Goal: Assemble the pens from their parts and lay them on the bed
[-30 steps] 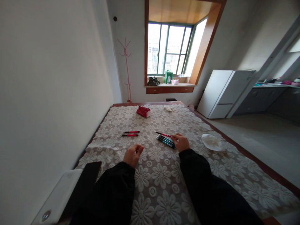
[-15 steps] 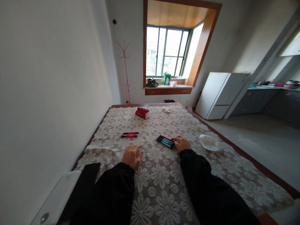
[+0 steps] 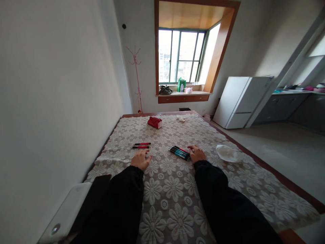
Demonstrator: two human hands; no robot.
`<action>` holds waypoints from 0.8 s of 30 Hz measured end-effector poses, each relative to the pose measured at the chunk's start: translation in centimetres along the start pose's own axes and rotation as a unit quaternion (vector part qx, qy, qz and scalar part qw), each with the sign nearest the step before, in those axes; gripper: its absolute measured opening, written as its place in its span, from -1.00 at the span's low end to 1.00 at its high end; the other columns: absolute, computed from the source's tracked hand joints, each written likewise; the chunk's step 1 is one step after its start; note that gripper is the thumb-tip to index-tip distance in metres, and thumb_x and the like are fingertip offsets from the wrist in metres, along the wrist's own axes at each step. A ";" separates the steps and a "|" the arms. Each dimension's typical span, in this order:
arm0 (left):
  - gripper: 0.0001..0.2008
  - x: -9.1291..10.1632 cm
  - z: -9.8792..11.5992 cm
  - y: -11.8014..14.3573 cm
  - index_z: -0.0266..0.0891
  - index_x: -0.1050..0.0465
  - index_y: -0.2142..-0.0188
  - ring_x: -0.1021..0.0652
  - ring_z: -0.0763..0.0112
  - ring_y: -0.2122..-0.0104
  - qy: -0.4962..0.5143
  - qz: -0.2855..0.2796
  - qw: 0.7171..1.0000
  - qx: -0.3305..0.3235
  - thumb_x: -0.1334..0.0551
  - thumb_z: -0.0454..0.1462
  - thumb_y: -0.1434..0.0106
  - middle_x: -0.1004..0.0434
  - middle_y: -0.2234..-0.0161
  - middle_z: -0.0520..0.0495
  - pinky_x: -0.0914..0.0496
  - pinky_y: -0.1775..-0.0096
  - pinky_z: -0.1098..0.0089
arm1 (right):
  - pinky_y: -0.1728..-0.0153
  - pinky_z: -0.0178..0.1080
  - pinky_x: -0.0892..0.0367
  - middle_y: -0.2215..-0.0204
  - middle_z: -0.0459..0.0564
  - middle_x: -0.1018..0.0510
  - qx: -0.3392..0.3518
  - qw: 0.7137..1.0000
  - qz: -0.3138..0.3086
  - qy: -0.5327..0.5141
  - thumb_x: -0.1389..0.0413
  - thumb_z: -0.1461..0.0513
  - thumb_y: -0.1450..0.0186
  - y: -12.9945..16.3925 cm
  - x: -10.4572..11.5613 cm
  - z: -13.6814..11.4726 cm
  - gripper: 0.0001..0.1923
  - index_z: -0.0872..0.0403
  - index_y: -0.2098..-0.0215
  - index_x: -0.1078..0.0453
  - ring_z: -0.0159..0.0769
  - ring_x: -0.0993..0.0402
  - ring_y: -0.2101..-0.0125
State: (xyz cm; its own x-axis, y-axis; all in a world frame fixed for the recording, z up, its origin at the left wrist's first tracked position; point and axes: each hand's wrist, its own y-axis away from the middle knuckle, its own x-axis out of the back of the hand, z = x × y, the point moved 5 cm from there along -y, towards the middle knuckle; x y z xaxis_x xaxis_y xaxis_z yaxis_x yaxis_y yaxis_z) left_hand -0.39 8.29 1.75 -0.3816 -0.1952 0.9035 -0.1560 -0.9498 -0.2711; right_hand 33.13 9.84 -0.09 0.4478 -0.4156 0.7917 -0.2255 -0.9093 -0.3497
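Two red-and-black pens lie side by side on the left half of the floral tablecloth. Just short of them is my left hand, palm down, fingers apart and holding nothing. Right of centre, a row of several pens lies close together, teal and black with a red one at the far side. My right hand rests at the right end of that row, fingers bent and apart; they seem to touch the pen ends without gripping. The fingertips partly cover those ends.
A red tissue pack lies toward the far end, with a crumpled white scrap to its right. A white tissue is right of my right hand. At the left edge, a dark flat object and a white box sit beside the wall.
My left hand has moved forward, closer to the two red-and-black pens. My right hand has shifted very slightly at the end of the row; the pens stay where they were.
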 end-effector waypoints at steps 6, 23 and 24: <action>-0.50 -0.3 -2.0 -0.8 -0.24 -0.18 -0.17 -0.35 0.09 0.00 -0.084 0.072 0.992 0.058 -0.10 -0.23 -0.24 -0.29 -0.15 -0.20 -0.27 0.05 0.18 | 0.27 -0.24 -0.23 0.33 -0.02 -0.50 0.049 0.987 0.118 -0.095 0.05 0.25 -0.24 -0.1 1.9 -0.8 -0.76 0.06 0.31 -0.47 -0.28 -0.39 0.40; -0.86 1.2 -0.8 -0.2 -0.12 -0.46 0.24 -0.38 0.14 0.10 -0.075 0.086 0.993 0.025 -0.16 -0.30 -0.22 -0.53 0.20 -0.08 -0.23 0.16 0.23 | 0.11 -0.13 -0.10 0.13 -0.08 -0.49 0.030 0.996 -0.075 0.037 -0.03 0.18 -0.30 0.4 -1.1 -0.8 -0.76 -0.18 0.18 -0.52 -0.13 -0.32 0.07; -0.87 1.2 -0.7 -0.2 -0.12 -0.46 0.24 -0.39 0.15 0.11 -0.068 0.094 0.993 0.018 -0.16 -0.30 -0.22 -0.54 0.22 -0.07 -0.23 0.17 0.24 | 0.11 -0.14 -0.09 0.14 -0.09 -0.49 0.028 0.996 -0.077 0.038 -0.03 0.18 -0.30 0.4 -1.1 -0.8 -0.76 -0.18 0.18 -0.52 -0.13 -0.31 0.07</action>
State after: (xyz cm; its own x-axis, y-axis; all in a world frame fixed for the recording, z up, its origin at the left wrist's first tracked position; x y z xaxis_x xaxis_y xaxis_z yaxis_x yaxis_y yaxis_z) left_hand -1.49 8.38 2.66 -0.2748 -0.3991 0.8748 -0.0588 -0.9011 -0.4296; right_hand 31.85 9.93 -0.71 0.4062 -0.2693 0.8732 -0.1095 -0.9630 -0.2461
